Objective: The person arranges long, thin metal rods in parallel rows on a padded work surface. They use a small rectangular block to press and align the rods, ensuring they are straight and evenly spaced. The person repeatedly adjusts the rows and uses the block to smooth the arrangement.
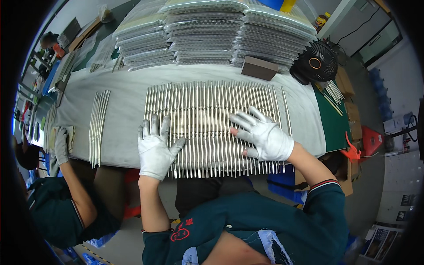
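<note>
A wide row of slim shiny metal rods [203, 106] lies side by side on the cloth-covered table, their near ends reaching past its front edge. My left hand [157, 152], in a whitish work glove, rests with spread fingers on the row's left side. On the right side, my right hand [264, 134] lies flat and spread over the rods; its glove leaves some fingertips bare. Neither hand grips a rod. One single rod [287, 110] lies slightly apart at the row's right end.
Tall stacks of plastic-wrapped trays [203, 39] stand at the back. Beside them are a dark box [259, 68] and a black fan [314, 62]. A smaller rod bundle [99, 128] lies left, near a co-worker's gloved hand [61, 143]. More rods [333, 95] lie on the green right edge.
</note>
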Available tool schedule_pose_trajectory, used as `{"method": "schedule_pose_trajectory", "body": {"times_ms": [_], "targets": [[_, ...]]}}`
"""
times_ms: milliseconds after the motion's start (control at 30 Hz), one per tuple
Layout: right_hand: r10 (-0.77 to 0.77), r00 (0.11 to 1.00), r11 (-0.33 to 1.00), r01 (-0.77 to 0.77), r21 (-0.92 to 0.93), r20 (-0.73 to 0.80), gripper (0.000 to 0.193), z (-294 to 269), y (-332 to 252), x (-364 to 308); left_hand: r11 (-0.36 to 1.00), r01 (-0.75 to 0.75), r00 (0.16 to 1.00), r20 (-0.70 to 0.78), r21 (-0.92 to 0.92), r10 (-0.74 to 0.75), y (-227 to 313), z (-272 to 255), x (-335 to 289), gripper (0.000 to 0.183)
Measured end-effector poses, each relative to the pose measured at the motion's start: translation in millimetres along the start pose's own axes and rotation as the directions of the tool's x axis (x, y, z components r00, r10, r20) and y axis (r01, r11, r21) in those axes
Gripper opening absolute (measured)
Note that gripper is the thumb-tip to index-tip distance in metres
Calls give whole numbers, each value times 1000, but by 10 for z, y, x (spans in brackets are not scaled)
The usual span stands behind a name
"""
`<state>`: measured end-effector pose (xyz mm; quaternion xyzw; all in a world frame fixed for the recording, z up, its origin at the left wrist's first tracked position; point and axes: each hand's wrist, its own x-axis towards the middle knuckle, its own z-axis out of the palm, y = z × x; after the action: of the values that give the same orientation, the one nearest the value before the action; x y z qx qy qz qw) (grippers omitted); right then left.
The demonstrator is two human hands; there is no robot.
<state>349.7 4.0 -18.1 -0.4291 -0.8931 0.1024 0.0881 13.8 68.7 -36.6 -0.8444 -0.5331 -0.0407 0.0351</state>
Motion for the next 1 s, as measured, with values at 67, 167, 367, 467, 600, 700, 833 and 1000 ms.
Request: {"method": "schedule_pose_trajectory", "body": {"times_ms": [67,167,367,467,600,700,833,1000], "targets": [[65,998,996,-66,-53,-28,72,-17,148,-235,1000,-3,1000,-16,0,3,8,-1,-6,80],[309,939,950,-312,1,-149,77,-9,452,-766,1000,-17,999,-31,-1,17,21,6,8,79],[377,919,918,-388,-87,-115,74,81,552,-1090,1000,-5,999,-54,-10,5,7,55,-3,80],[312,939,948,-318,-19,-143,73,153,475,-885,1000,-11,998,-63,-9,10,21,29,0,78],[232,965,971,-238,-34,-125,75,154,411,-670,1000,-20,998,-59,-7,20,22,-7,-4,77],[177,977,982,-182,-38,-118,75,161,394,-581,1000,-28,997,-70,-5,27,25,4,-10,77],[146,976,989,-147,5,-163,73,160,456,-404,1000,-29,997,-77,-3,29,25,7,-10,77],[111,970,991,-125,-55,-215,74,66,746,-68,999,-44,994,-99,-26,41,21,7,-1,73]]}}
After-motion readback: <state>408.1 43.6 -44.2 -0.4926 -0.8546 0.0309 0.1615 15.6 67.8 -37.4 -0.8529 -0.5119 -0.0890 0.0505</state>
